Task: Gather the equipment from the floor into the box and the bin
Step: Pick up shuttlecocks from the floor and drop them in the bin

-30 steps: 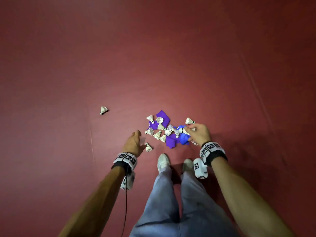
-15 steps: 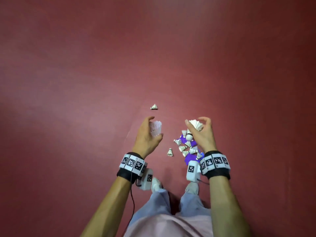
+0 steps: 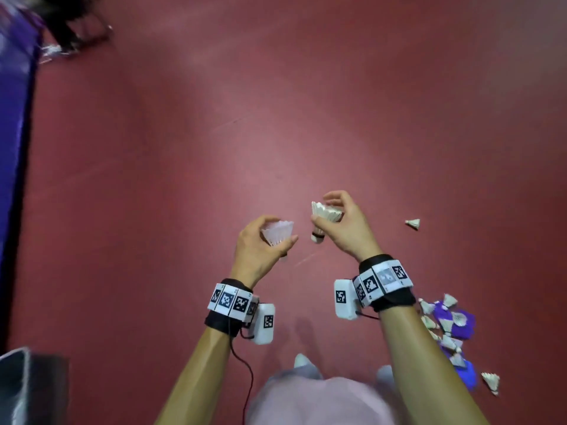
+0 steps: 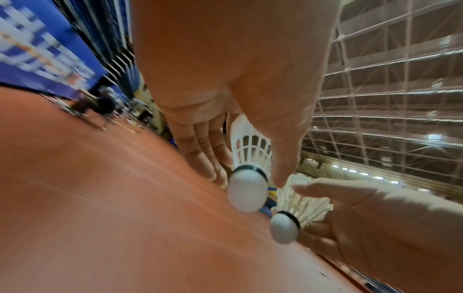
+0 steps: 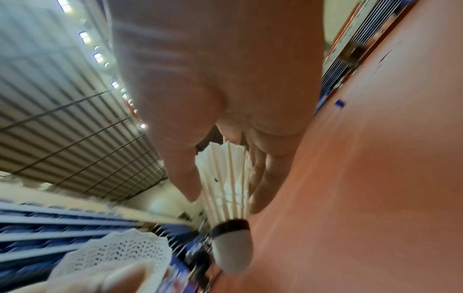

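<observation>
Both hands are loaded and raised above the red floor (image 3: 306,118) — the step in hand looks like carrying a picked-up pair toward a container. The left hand (image 3: 259,251) has its fingers and thumb curled around the skirt of a plastic shuttlecock (image 3: 277,233), a white moulded lattice with a scalloped rim and a rounded white cork (image 4: 246,193) ringed in dark tape. The right hand (image 3: 343,227) pinches a feather shuttlecock (image 3: 325,214) between thumb and fingertips, cork pointing down; its stiff white quills fan out into a cone above a black band.

The rest of the equipment lies on the floor toward its lower right edge: a heap of shuttlecocks (image 3: 441,329) mixed with purple and blue flat pieces (image 3: 463,323), plus a stray shuttlecock (image 3: 412,223) just beyond the right hand. A grey container edge (image 3: 18,381) shows at the floor's lower left corner; whether it is the box or the bin I cannot tell.

The next move probably calls for a turn left and a light release over an opening — feathers crush easily, so no squeezing.
</observation>
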Available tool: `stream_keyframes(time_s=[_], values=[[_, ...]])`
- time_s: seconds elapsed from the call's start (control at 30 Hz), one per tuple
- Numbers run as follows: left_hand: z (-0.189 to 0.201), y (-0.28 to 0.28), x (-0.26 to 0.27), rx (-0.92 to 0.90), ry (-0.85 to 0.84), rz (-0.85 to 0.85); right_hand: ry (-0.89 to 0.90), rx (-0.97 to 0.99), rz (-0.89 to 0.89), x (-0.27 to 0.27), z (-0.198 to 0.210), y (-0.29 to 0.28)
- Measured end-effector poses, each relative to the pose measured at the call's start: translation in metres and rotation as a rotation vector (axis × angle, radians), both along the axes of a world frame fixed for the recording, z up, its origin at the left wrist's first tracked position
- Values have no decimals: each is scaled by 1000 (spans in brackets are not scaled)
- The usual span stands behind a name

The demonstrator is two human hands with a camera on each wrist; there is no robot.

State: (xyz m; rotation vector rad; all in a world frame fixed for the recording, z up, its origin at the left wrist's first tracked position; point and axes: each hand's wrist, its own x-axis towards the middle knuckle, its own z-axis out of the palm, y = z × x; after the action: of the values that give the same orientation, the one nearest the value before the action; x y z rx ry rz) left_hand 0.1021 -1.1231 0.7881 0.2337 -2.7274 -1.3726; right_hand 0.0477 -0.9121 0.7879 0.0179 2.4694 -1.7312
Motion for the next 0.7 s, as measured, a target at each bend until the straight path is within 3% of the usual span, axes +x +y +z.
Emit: stream_keyframes(time_s=[0.3,0.5,0.7], values=[[-11,-229,131,86,-65,492,24,22,596,27,12,-287],[-19,-329,214,72,-64,877,24,-45,962,66,1,-456],[-19,-432,264,40,-26,1216,58,-83,1249,92,-2,-629]])
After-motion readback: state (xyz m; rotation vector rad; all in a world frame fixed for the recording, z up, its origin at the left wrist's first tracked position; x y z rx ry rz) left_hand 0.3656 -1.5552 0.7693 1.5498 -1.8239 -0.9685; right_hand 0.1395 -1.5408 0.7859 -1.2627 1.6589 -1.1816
